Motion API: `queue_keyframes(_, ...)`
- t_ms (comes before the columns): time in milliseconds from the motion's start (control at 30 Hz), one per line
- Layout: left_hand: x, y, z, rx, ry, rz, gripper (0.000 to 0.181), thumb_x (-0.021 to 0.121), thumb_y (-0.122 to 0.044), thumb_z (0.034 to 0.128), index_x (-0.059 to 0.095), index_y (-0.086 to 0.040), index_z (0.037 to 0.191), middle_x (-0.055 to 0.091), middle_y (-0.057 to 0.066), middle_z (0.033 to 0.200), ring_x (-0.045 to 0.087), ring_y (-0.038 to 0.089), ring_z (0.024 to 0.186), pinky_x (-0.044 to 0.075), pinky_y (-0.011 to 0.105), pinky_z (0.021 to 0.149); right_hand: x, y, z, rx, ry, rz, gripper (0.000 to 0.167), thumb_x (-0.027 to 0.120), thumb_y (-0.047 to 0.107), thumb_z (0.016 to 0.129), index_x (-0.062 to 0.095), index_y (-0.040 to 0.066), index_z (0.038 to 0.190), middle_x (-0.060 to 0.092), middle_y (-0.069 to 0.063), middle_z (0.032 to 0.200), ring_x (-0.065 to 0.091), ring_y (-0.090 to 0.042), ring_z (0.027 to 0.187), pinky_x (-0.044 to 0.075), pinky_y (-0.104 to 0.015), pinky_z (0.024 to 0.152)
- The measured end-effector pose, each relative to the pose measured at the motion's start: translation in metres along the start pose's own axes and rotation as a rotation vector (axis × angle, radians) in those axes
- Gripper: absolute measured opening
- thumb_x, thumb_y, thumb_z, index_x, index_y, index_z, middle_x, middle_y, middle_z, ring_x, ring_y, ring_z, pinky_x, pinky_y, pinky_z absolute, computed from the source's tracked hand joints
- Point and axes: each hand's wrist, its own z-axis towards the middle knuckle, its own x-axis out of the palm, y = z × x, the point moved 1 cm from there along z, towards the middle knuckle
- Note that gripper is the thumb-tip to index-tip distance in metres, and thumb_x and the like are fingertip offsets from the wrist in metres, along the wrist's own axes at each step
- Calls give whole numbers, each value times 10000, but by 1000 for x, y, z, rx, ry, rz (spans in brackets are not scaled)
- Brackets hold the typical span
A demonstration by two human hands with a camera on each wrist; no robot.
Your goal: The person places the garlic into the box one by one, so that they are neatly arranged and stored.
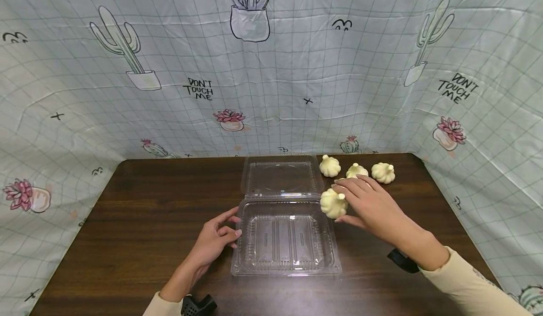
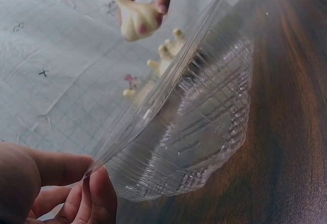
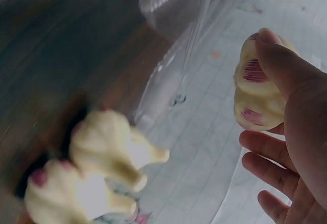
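Two pinching hands: left (image 1: 216,238) on container edge (image 1: 235,259), right (image 1: 373,207) round garlic (image 1: 332,206), free space between

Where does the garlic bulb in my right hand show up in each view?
Head: the held garlic bulb is right of centre, below the middle.
Left wrist: the held garlic bulb is near the top, left of centre.
Right wrist: the held garlic bulb is on the right, slightly above the middle.
Shared landmark: the clear plastic container.

Glossy, ribbed clear plastic container (image 1: 286,243); smooth, matt garlic bulbs (image 1: 332,204); satiny wood-grained worktop (image 1: 161,203); creased, faintly shiny cloth-like backdrop (image 1: 271,73).
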Motion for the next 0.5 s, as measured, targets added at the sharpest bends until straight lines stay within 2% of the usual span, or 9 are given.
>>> queue_keyframes(67,0,0,0,3,5,-6,622,645,70,999,435,28,1584,545,221,1358,616,88,763,576,238,680,3,4,5,-19,8,11,745,760,519,810,642,-22,1308,666,-145,1297,641,-361,1153,460,-540,1085)
queue_keyframes(133,0,1,0,6,7,-10,624,646,68,999,433,30,1584,540,223,1360,615,86,762,576,237,681,6,8,9,-39,14,16,757,816,489,776,645,-18,1312,666,-142,1308,640,-360,1163,461,-532,1089)
queue_keyframes(333,0,1,1,16,6,-6,620,646,72,995,438,39,1578,543,232,1355,620,83,756,574,236,681,15,18,21,-75,52,22,770,903,462,742,652,7,1311,672,-120,1300,634,-338,1198,469,-513,1097)
queue_keyframes(500,1,2,2,15,1,-10,616,643,85,991,443,45,1573,545,230,1344,616,75,752,569,232,670,21,27,30,-104,82,9,799,919,496,720,654,37,1318,674,-99,1300,636,-311,1199,486,-483,1087)
